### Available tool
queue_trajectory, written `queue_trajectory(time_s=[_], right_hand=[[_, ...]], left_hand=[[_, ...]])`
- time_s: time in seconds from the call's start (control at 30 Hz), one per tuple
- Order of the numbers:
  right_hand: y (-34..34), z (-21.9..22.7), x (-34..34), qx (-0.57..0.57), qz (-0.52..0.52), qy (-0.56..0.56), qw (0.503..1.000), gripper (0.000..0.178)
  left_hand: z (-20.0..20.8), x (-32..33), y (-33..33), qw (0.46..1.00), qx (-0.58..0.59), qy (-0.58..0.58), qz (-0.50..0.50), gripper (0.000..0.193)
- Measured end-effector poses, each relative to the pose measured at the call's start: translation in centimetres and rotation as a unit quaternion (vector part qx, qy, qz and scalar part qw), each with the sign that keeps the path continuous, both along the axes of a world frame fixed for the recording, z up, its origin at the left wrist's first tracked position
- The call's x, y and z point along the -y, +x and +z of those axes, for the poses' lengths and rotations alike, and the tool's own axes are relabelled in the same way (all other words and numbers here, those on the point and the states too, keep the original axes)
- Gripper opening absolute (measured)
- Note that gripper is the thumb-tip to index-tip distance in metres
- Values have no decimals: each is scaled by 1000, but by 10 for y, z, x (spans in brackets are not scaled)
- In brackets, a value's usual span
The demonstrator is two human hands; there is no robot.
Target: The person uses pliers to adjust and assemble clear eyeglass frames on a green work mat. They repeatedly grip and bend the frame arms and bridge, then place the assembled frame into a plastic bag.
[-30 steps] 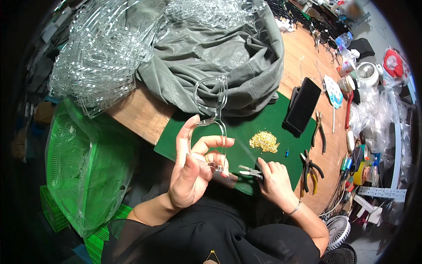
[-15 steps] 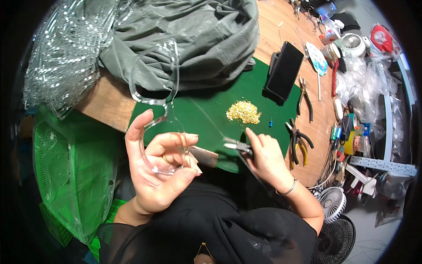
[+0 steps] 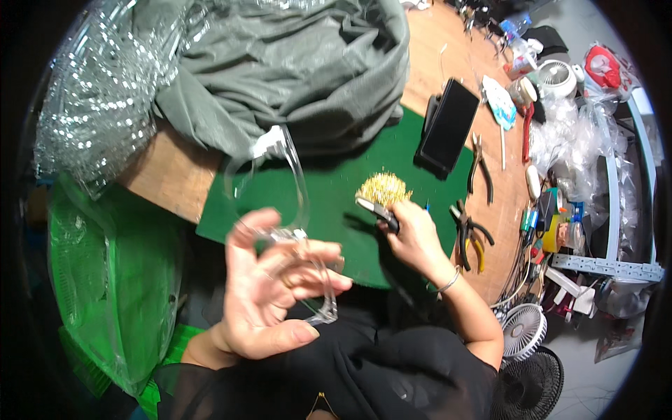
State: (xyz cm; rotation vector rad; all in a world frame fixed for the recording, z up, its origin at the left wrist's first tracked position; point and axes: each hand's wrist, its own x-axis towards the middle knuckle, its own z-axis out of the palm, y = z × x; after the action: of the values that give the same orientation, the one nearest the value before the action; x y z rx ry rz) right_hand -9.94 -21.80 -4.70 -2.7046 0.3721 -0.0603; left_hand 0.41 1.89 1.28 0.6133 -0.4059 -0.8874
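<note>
Holding a clear plastic hanger [image 3: 283,210] up over the near-left edge of the green mat [image 3: 329,210], left hand [image 3: 273,297] has its fingers curled loosely round the lower end. Right hand [image 3: 413,234] is closed on small pliers [image 3: 378,212], tips touching the brass pin pile [image 3: 383,189] mid-mat. Spare pliers [image 3: 469,234] lie off the mat's right edge.

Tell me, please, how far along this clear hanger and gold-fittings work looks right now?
Midway, apparently. A heap of clear hangers lies at the bench's far left; whether finished is unclear. The left hand holds one clear hanger, while the right hand brings pliers to the pile of gold fittings. Many fittings remain.
</note>
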Motion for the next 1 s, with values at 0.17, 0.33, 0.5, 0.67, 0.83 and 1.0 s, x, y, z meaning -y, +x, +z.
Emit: queue_trajectory(time_s=[0.17,0.33,0.5,0.67,0.83,1.0], right_hand=[[-1,-2,1,-16,2,-21,1000,18],[6,7,1,-50,-16,7,999,18],[7,5,7,-66,-41,54,995,18],[-4,15,8,62,-71,165,982,15],[-18,75,-32,135,-35,205,969,10],[-17,85,-51,297,137,173,929,9]], left_hand=[[-3,2,0,993,-49,17,-108,38],[5,3,-6,986,-48,50,-150,26],[1,0,-19,987,21,52,-152,27],[12,4,-28,985,-27,124,-115,25],[20,5,-28,965,-9,164,-205,48],[13,11,-37,964,-61,138,-219,45]])
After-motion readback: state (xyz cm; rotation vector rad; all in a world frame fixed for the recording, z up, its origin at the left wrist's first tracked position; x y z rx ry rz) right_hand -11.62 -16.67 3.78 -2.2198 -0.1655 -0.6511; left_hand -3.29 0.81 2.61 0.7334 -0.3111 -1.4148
